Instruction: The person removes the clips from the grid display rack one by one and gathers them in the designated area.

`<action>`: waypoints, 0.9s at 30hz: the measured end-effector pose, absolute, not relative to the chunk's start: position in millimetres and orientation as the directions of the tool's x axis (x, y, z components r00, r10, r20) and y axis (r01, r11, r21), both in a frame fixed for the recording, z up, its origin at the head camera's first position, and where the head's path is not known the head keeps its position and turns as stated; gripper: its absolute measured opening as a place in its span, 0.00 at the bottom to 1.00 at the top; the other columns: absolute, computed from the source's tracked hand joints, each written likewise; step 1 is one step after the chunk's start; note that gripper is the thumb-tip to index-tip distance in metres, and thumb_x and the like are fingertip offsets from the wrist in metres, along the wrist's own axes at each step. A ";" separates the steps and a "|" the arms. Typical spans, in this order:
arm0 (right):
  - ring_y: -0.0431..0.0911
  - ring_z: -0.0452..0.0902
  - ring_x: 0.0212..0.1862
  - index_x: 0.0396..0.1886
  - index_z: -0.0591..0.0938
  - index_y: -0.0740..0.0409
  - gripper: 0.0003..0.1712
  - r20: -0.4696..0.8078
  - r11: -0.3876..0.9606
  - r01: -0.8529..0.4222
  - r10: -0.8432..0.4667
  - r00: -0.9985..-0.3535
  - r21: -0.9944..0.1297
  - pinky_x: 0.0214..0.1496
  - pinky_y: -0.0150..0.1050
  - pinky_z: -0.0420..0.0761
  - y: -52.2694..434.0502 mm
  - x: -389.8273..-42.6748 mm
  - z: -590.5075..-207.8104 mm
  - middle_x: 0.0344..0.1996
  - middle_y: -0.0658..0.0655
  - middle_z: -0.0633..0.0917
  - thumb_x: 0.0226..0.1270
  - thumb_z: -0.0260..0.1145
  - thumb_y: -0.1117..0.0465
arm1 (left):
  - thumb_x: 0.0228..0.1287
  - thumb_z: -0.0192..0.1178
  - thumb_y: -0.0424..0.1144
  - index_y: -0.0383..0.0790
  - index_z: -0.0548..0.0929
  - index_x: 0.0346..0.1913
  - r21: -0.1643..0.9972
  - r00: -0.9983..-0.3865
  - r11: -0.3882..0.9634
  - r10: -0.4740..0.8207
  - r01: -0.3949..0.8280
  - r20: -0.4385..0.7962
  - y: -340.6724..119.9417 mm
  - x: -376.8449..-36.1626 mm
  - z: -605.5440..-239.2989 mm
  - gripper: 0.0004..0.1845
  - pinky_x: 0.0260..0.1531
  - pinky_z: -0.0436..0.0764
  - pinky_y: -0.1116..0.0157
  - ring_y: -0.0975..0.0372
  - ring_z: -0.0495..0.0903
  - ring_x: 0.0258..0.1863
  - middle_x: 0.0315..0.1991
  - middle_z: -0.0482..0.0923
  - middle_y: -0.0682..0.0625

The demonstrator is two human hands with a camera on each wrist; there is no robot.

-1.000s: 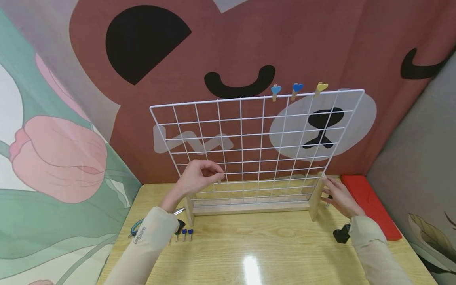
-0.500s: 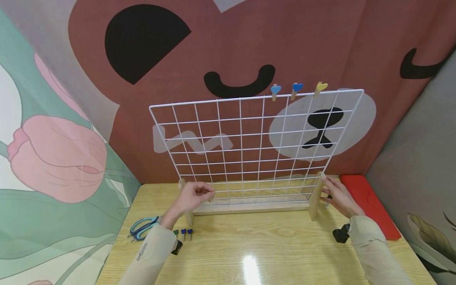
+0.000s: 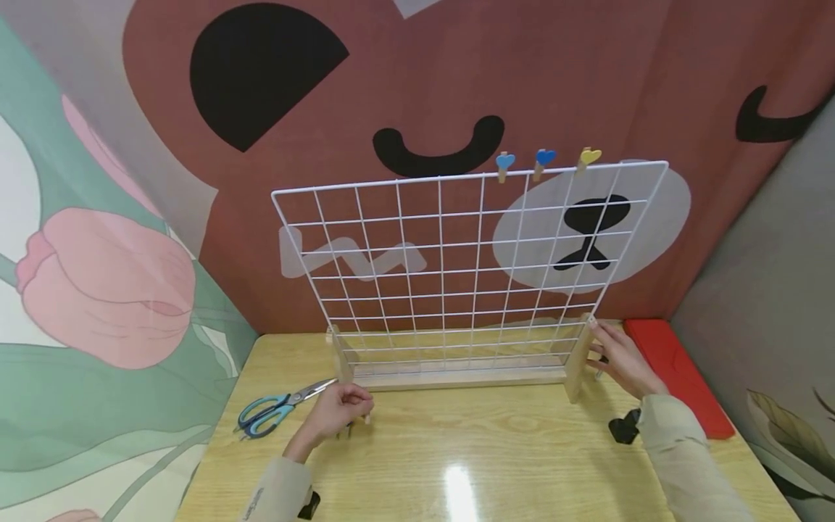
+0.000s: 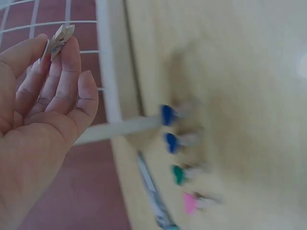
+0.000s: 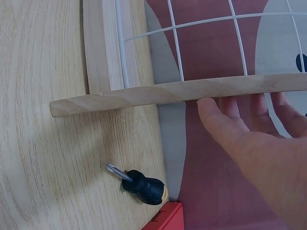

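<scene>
Clothespin (image 4: 58,39) was pinched in the left hand (image 3: 335,413), which had dropped from the wire grid (image 3: 457,268) to the tabletop (image 3: 496,449). Right hand (image 3: 620,359), fingers straight, kept steadying the wooden post (image 5: 192,91).

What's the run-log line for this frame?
left hand: pinches wooden clip, above row of clips | right hand: open, fingers on grid stand's wooden post | scissors: on table

Beige left sleeve (image 3: 264,496): a small dark printed word is showing near the cuff in the head view, too small and blurred to read.
Other things in view: nothing else is bearing readable text, labels, brands or numbers.
</scene>
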State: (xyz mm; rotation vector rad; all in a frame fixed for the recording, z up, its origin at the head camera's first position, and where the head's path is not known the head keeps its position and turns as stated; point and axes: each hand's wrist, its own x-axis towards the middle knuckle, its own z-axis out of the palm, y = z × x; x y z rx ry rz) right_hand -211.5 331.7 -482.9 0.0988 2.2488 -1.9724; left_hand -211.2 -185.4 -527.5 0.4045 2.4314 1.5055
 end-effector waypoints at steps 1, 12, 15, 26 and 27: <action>0.71 0.45 0.70 0.74 0.35 0.69 0.45 -0.157 0.135 0.149 -0.048 -0.986 -0.980 0.65 0.64 0.57 331.7 -211.6 -482.6 0.70 0.76 0.46 0.77 0.40 0.42 | 0.63 0.64 0.36 0.30 0.83 0.40 0.900 -0.932 0.426 0.355 0.088 -0.077 -188.9 -209.3 -532.7 0.10 0.30 0.80 0.65 0.62 0.80 0.31 0.32 0.82 0.46; 0.71 0.44 0.70 0.74 0.35 0.69 0.45 -0.162 0.126 0.156 -0.040 -0.986 -0.980 0.65 0.66 0.54 331.9 -211.3 -481.5 0.71 0.76 0.45 0.77 0.40 0.42 | 0.60 0.65 0.33 0.32 0.85 0.36 0.847 -0.976 0.531 0.199 0.037 -0.083 -215.7 -192.1 -580.2 0.06 0.26 0.77 0.71 0.65 0.78 0.26 0.30 0.83 0.49; 0.71 0.44 0.70 0.74 0.35 0.69 0.45 -0.166 0.123 0.160 -0.041 -0.985 -0.980 0.65 0.66 0.54 332.2 -211.3 -482.5 0.71 0.76 0.45 0.77 0.40 0.42 | 0.59 0.65 0.32 0.31 0.85 0.36 0.832 -0.983 0.554 0.172 0.040 -0.067 -216.4 -186.6 -587.1 0.06 0.26 0.76 0.72 0.65 0.78 0.25 0.30 0.83 0.48; 0.71 0.45 0.70 0.74 0.35 0.69 0.46 -0.171 0.134 0.164 -0.038 -0.985 -0.977 0.65 0.64 0.56 333.1 -212.1 -483.8 0.71 0.76 0.45 0.77 0.40 0.41 | 0.57 0.66 0.30 0.31 0.83 0.34 0.805 -0.986 0.588 0.167 0.075 -0.029 -214.1 -174.2 -590.1 0.04 0.27 0.78 0.71 0.65 0.79 0.25 0.27 0.82 0.49; 0.71 0.44 0.70 0.74 0.35 0.69 0.46 -0.169 0.135 0.162 -0.040 -0.985 -0.978 0.65 0.64 0.57 333.1 -212.2 -483.7 0.71 0.76 0.45 0.77 0.40 0.42 | 0.57 0.67 0.31 0.32 0.84 0.34 0.793 -0.986 0.604 0.163 0.080 -0.025 -214.3 -173.8 -589.7 0.05 0.27 0.78 0.71 0.65 0.80 0.26 0.28 0.83 0.49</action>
